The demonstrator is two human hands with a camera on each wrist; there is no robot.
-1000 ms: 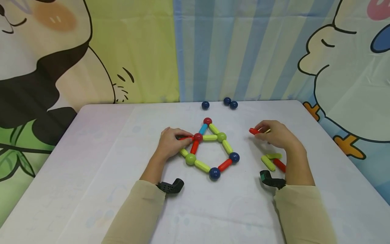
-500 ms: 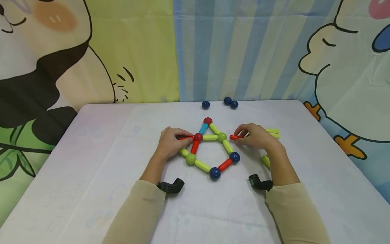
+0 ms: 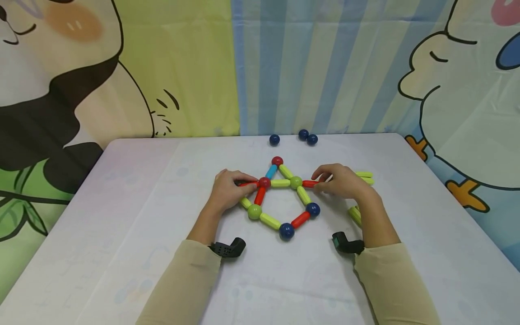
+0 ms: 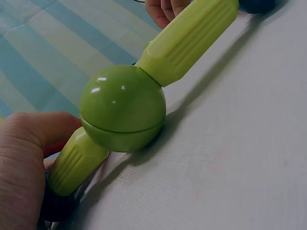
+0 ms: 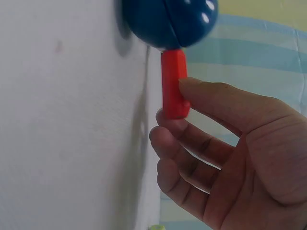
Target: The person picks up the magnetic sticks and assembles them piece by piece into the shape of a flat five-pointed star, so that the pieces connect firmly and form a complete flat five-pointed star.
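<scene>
On the table lies a figure of magnetic rods and balls. Its upper red ball [image 3: 277,161], left red ball [image 3: 264,182], right green ball [image 3: 296,182] and lower blue ball [image 3: 286,231] are linked by coloured rods. My left hand [image 3: 229,191] holds a red rod [image 3: 248,183] at the left red ball; a green ball [image 4: 122,108] fills the left wrist view in front of that hand. My right hand [image 3: 340,181] pinches another red rod [image 5: 174,86] between thumb and fingertips, its tip against the right green ball. A blue ball [image 5: 170,19] overlaps that rod's end in the right wrist view.
Several loose yellow-green rods [image 3: 364,175] lie behind and beside the right wrist, partly hidden. A lone blue ball [image 3: 274,140] and a pair of blue balls [image 3: 312,139] sit by the table's far edge. A printed cloth [image 3: 317,67] hangs behind the table.
My right hand has moved left with its red rod, from over the loose rods to the right green ball, and the rod now meets that ball. My left hand has stayed put.
</scene>
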